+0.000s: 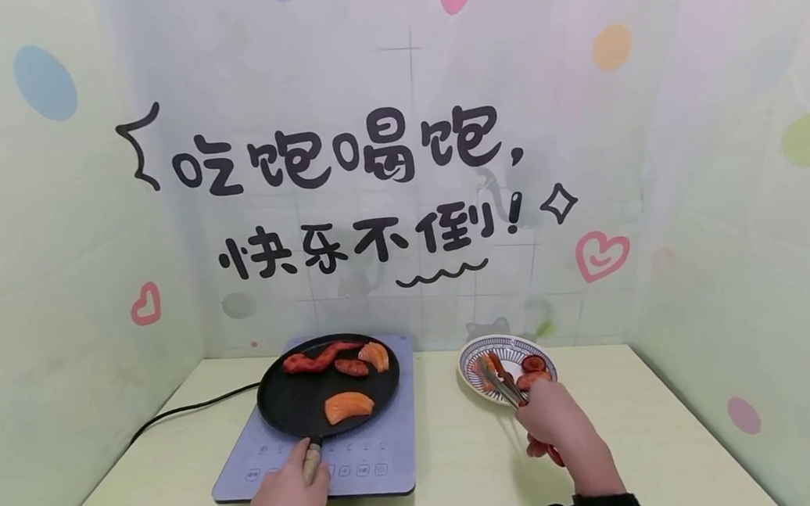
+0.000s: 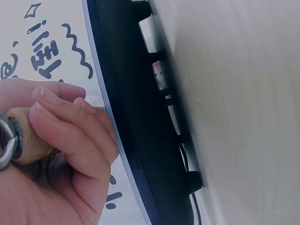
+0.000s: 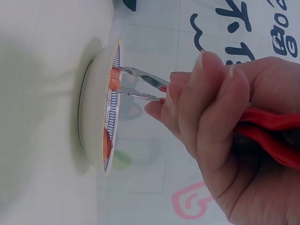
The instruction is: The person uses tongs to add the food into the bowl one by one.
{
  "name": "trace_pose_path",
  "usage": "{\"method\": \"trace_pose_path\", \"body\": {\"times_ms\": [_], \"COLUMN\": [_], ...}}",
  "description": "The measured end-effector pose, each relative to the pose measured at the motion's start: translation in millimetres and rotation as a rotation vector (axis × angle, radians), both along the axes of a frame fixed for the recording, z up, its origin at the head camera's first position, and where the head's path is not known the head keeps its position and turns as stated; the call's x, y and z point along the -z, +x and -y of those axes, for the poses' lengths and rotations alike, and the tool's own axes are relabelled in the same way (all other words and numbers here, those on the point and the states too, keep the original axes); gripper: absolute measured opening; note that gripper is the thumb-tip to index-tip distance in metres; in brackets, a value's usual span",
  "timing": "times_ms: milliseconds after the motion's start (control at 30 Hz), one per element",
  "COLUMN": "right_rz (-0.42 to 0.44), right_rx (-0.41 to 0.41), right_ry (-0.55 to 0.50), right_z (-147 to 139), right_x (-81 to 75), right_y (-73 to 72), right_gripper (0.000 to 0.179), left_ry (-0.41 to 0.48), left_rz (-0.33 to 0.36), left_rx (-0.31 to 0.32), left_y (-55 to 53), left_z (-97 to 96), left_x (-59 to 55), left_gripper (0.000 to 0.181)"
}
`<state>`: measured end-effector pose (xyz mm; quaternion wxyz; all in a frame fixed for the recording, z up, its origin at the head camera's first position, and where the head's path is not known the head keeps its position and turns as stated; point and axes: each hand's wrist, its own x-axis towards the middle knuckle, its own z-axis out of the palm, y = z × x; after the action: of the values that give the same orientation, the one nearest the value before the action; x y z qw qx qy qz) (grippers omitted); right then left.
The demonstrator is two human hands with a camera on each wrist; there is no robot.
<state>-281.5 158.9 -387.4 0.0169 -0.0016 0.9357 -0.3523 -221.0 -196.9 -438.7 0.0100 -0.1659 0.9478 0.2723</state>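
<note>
Gripping the handle (image 1: 312,466) of the pan (image 1: 289,403) firmly with the left hand (image 1: 293,492), on the hob (image 1: 404,429) at left; holding the tongs (image 1: 511,390) with curled right hand (image 1: 557,420), over the bowl (image 1: 466,369) at far right. With tips on both sides of an orange piece (image 3: 115,78) in the bowl; cannot tell if truly pinching. Seemingly picking up or setting down, not clear which; next, for picking up, needing even squeeze and straight lift over the rim; for setting down, only gentle opening.

Black lettering (image 1: 388,151) on pale wall (image 1: 558,83)
</note>
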Motion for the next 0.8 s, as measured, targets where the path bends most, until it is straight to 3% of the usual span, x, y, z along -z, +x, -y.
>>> {"method": "trace_pose_path", "body": {"times_ms": [167, 533, 800], "right_rz": [0.005, -0.031, -0.130], "right_rx": [0.015, 0.027, -0.018], "right_ry": [-0.010, -0.011, -0.097], "right_z": [-2, -5, 7], "right_x": [-1.8, -7.6, -20.0], "right_y": [0.0, 1.7, 9.4], "right_gripper": [0.004, 0.013, 0.017], "left_ry": [0.005, 0.008, 0.007], "left_rz": [-0.010, -0.007, -0.003], "left_rx": [0.002, -0.001, -0.001], "left_y": [-0.2, 0.0, 0.0], "left_z": [0.7, 1.3, 1.7], "left_x": [0.6, 2.0, 1.6], "left_gripper": [0.068, 0.067, 0.068]}}
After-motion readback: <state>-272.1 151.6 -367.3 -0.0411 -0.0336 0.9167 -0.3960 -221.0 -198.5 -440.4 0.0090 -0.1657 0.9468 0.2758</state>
